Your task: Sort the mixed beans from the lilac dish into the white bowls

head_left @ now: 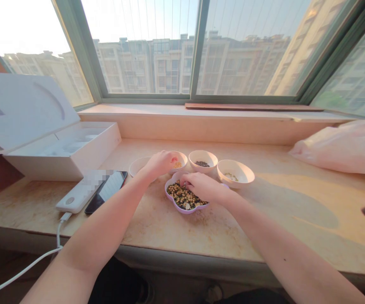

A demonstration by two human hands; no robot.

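A purple flower-shaped dish (172, 202) full of mixed beans sits on the marble sill in front of me. My right hand (203, 185) rests over its far side, fingers curled and pinched down into the beans. My left hand (160, 162) hovers over a small white bowl (182, 158) holding a few yellow grains, its fingertips pressed together in a pinch. What either pinch holds is too small to see. Beside that bowl stand a white bowl with dark seeds (203, 159), a white bowl with pale bits (235, 172), and another white bowl (137, 165) partly hidden behind my left wrist.
An open white box (65, 145) with its lid up stands at the left. A white power bank (79, 192) with a cable and a black phone (108, 191) lie beside it. A pink plastic bag (344, 145) lies at right. The window frame rises behind the bowls.
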